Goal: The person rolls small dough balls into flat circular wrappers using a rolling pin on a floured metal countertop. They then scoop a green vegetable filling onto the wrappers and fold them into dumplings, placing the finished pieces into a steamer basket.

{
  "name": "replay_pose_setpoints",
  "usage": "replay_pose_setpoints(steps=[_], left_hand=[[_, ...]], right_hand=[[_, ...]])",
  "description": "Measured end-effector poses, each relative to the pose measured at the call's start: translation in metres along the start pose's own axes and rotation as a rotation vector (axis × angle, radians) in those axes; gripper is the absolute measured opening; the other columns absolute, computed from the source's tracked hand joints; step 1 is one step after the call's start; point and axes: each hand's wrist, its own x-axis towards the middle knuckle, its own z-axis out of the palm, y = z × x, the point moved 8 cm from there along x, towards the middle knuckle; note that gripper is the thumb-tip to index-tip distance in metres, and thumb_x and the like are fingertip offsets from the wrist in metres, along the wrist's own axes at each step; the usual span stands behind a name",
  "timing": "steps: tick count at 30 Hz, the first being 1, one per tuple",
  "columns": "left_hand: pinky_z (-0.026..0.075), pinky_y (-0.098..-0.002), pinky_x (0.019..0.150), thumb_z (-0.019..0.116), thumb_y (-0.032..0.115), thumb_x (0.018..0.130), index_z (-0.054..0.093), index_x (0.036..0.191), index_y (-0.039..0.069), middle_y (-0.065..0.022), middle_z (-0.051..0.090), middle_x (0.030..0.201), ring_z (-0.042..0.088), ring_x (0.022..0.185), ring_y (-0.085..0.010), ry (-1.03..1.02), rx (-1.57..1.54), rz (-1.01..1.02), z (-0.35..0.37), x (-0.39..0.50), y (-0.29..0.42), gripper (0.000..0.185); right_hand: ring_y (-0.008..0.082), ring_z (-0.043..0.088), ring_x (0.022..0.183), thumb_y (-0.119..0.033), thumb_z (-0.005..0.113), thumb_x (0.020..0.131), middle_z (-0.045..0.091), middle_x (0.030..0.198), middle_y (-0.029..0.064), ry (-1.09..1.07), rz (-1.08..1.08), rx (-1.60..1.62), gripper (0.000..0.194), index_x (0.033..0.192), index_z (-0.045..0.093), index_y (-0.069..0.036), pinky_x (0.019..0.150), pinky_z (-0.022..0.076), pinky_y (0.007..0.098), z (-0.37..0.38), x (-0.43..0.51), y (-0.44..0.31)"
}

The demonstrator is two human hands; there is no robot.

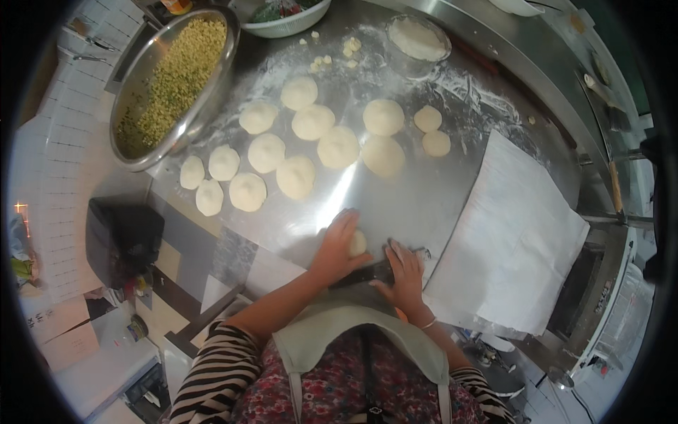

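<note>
On the steel worktop [424, 201], near its front edge, my left hand [338, 246] rests against a small piece of dough [358, 243], its fingers covering part of it. To the right, my right hand [405, 273] lies at the worktop's edge with its fingers spread and nothing in it. Beyond my hands, several flattened dough rounds [295, 177] lie in groups, some touching or overlapping. Two smaller dough rounds [436, 143] touch each other at the right of them. Small dough bits [348, 52] lie farther back amid scattered flour.
A large steel bowl of chopped yellow-green filling [180, 79] stands at the back left, near a white plastic basket [288, 24]. A flour container [418, 40] stands at the back. A white cloth [514, 238] covers the right side. A black bag-like object [124, 238] is at left.
</note>
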Motion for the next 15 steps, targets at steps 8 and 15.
replay_pose_setpoints(steps=[8,15], left_hand=[[0.039,-0.0459,0.118,0.080,0.016,0.081,0.053,0.143,0.004,-0.0156,0.053,0.149,0.050,0.139,-0.0339,-0.326,0.033,0.333,0.019,-0.007,-0.018,0.069],[0.031,-0.0467,0.121,0.073,0.033,0.087,0.046,0.148,0.000,-0.0171,0.042,0.157,0.038,0.147,-0.0325,-0.290,0.263,0.350,0.013,0.011,0.024,0.074]], right_hand=[[0.0304,0.046,0.140,-0.028,0.081,0.079,0.051,0.151,0.0085,-0.033,-0.048,-0.006,0.073,0.144,0.053,-0.010,0.119,0.0267,0.0554,0.003,-0.007,-0.002],[0.0290,0.042,0.145,-0.030,0.076,0.085,0.048,0.156,0.0090,-0.001,0.011,-0.112,0.070,0.147,0.050,-0.010,0.120,0.0253,0.0555,0.013,-0.017,-0.005]])
